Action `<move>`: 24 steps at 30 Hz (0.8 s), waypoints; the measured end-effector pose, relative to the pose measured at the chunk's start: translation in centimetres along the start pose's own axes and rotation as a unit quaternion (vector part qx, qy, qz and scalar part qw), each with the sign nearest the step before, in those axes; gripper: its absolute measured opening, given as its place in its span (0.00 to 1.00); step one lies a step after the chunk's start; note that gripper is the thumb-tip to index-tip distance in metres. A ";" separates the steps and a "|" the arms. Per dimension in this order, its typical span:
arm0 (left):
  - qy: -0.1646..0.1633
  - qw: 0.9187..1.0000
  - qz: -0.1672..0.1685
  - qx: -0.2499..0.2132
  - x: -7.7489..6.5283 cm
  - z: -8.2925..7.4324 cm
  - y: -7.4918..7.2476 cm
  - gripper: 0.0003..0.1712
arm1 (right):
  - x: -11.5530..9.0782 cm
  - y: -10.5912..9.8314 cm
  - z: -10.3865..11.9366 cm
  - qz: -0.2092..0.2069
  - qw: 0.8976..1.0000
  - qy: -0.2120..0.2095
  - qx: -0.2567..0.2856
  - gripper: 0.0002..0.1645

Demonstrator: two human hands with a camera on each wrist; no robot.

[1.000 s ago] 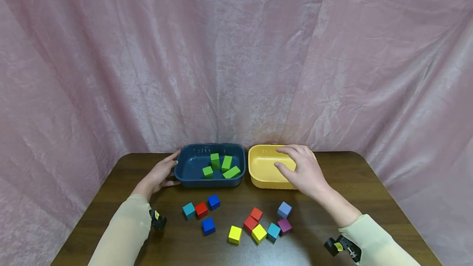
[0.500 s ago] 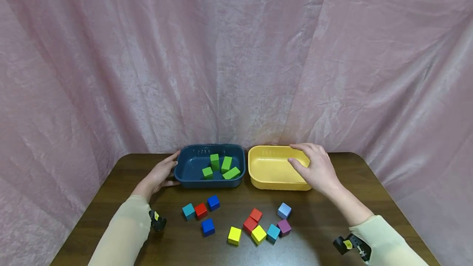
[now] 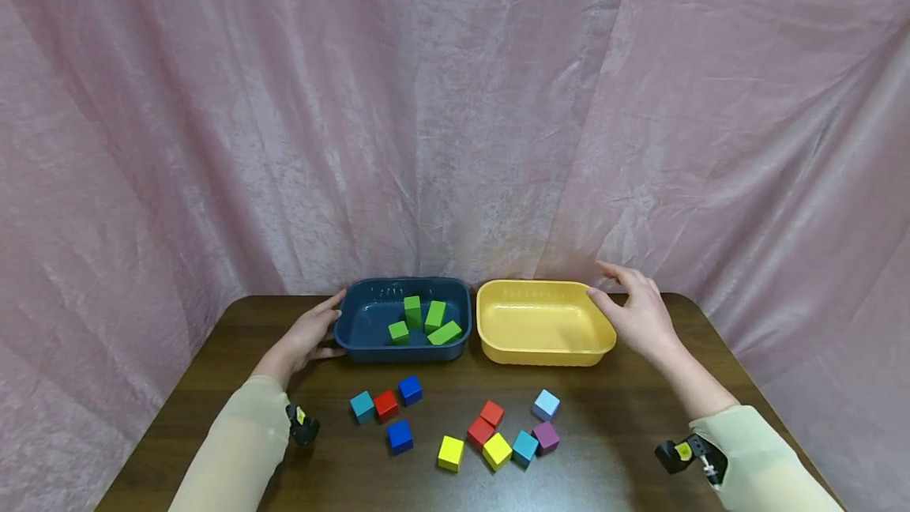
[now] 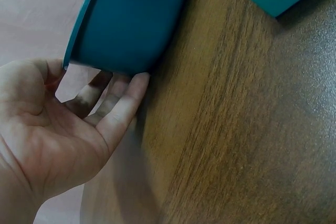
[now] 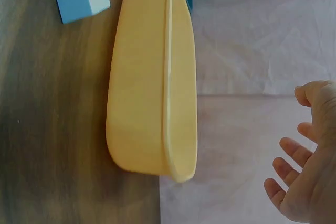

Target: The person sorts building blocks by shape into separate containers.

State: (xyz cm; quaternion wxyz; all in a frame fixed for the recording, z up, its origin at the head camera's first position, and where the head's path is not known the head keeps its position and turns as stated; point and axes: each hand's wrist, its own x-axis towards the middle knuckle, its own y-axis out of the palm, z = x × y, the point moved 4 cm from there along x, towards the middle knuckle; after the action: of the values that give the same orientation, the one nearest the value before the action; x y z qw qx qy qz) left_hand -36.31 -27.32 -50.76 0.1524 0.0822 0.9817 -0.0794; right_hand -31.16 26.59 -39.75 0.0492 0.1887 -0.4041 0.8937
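Observation:
The left hand (image 3: pixel 313 336) rests at the left end of a dark blue plastic tray (image 3: pixel 401 354), fingers spread and touching its side. In the left wrist view the left hand's fingertips (image 4: pixel 137 80) meet the tray's wall low down. Several green blocks (image 3: pixel 436 316) lie inside that tray. My right hand (image 3: pixel 642 318) is raised just off the right end of a yellow tray (image 3: pixel 543 356), thumb and fingers apart, holding nothing. The right wrist view shows the right hand (image 5: pixel 312 156) with loosely bent fingers, apart from the yellow tray (image 5: pixel 142 82).
Loose cubes lie in front of the trays on the wooden table (image 3: pixel 626 433): teal (image 3: pixel 362 407), red (image 3: pixel 386 406), blue (image 3: pixel 400 437), yellow (image 3: pixel 450 453), purple (image 3: pixel 546 438) and light blue (image 3: pixel 546 404) among them. A pink curtain (image 3: pixel 455 117) hangs behind.
The right hand has moved right, from over the yellow tray to just past its right end, uncovering the tray. The left hand keeps its place at the blue tray.

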 end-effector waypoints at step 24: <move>0.006 1.000 0.004 0.002 -0.1 0.0 0.0 0.33 | 1.0 1.6 -6.9 0.129 0.969 0.176 0.119 0.55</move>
State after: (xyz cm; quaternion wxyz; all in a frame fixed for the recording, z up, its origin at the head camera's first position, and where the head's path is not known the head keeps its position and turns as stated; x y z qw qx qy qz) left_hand -36.20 -27.30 -50.71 0.1470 0.0865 0.9820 -0.0806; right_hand -34.48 30.60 -44.64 -0.0191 -0.0205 -0.3006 0.9534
